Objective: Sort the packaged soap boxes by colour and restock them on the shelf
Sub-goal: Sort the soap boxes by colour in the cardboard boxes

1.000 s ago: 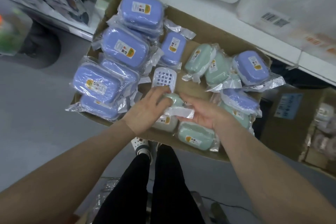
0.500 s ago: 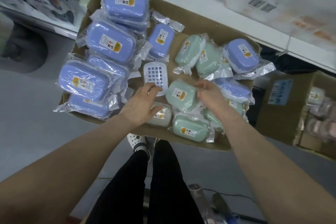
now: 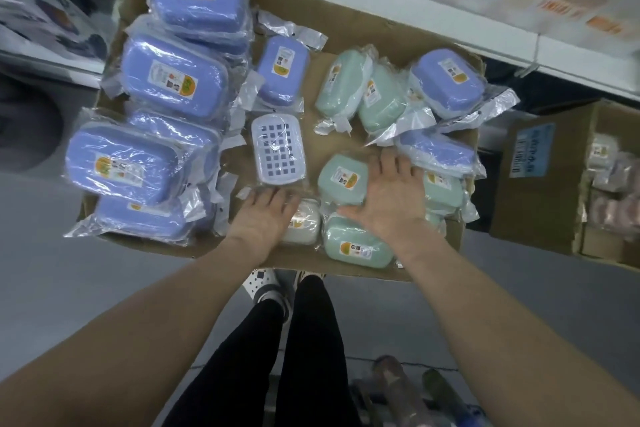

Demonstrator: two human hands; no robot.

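My right hand (image 3: 388, 198) flat, fingers spread, rests on green soap box (image 3: 341, 180), I think to bunch greens. My left hand (image 3: 266, 215) flat, fingers side by side, touches white soap box (image 3: 304, 222). Blue soap boxes (image 3: 173, 83) piled left in cardboard box (image 3: 325, 142).

no text legible, soap box labels (image 3: 173, 81) blurred

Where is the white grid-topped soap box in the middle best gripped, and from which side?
Probably across its narrow width, from above. The white grid-topped soap box lies flat, long sides running away from the person, with bare cardboard along its right side; the left hand sits at its near end.
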